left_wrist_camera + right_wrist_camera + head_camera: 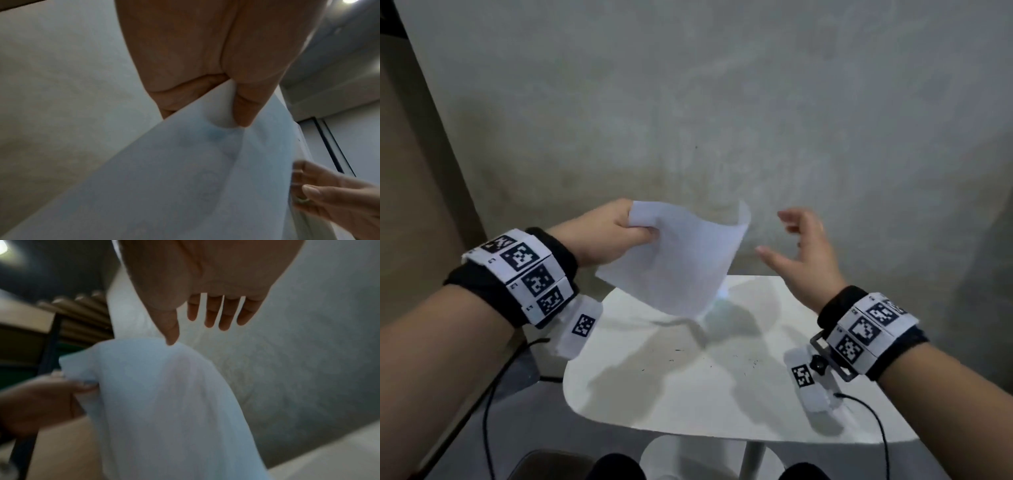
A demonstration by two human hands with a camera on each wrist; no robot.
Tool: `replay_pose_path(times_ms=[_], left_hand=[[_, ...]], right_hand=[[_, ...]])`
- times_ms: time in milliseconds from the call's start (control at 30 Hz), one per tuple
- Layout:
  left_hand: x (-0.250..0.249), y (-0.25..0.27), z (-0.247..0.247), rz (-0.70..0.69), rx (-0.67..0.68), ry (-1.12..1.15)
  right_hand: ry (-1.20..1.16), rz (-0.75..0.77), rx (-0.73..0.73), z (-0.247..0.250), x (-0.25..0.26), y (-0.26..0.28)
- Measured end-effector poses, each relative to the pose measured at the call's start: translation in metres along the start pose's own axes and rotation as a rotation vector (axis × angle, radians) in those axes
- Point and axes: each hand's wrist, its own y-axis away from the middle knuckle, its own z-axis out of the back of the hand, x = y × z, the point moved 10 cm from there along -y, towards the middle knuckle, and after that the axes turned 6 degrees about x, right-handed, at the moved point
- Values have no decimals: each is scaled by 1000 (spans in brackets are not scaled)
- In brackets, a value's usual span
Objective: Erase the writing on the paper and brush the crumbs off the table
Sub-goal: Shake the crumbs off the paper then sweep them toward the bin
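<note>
Two hands are raised above the white table point(722, 404), which fills the lower middle of the head view. At centre left of that view the left hand point(599, 236) pinches the upper left corner of the paper point(681, 253), thumb on one face and curled fingers on the other. From the left wrist camera the thumb point(246, 104) is seen pressing a dent into the sheet near its top edge. The paper hangs clear of the table, bowed, its lower corner pointing down at the tabletop and its upper right corner curling up against the grey wall point(722, 102).

Right of centre, the right hand point(804, 253) is spread, fingers point(211, 314) straight and apart, holding nothing. In the right wrist view its thumb tip sits at the sheet's top edge; whether it actually touches cannot be told. The head view shows the hand apart from the sheet.

Small dark crumbs point(678, 356) lie scattered across the middle of the tabletop, below the hanging paper.
</note>
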Motion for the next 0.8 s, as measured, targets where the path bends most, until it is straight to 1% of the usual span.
replay_pose_path(times_ms=[67, 133, 200, 233, 333, 367, 400, 433, 467, 533, 567, 600, 633, 700, 767, 800], left_hand=[[-6, -1, 2, 35, 21, -182], [-11, -2, 5, 48, -5, -246], [-19, -3, 6, 9, -32, -238], [-21, -3, 7, -17, -50, -198], [-16, 1, 17, -37, -115, -42], [-11, 3, 23, -40, -140, 6], [-4, 6, 28, -34, -167, 51], [5, 8, 33, -17, -192, 105], [15, 10, 37, 8, -220, 166], [30, 12, 39, 41, -271, 288], [35, 12, 36, 48, -282, 350], [41, 12, 32, 60, -290, 423], [48, 11, 27, 78, -301, 506], [64, 10, 19, 119, -315, 629], [76, 8, 10, 157, -297, 633], [81, 7, 9, 181, -304, 575]], right_hand=[[217, 118, 106, -3, 16, -4], [331, 174, 220, -11, 33, -6], [380, 155, 318, -20, 33, -11], [403, 124, 362, -23, 28, -13], [470, -21, 471, -17, 2, -16], [484, -61, 482, -10, -7, -16], [445, -87, 467, -2, -15, -18], [327, -115, 438, 7, -22, -18], [130, -150, 408, 14, -29, -18], [-344, -229, 365, 16, -42, -14], [-525, -257, 364, 13, -45, -13], [-638, -284, 386, 7, -49, -10], [-716, -319, 420, -2, -50, -7], [-782, -368, 466, -16, -51, -2], [-776, -392, 465, -24, -50, -1], [-752, -404, 459, -26, -53, -2]])
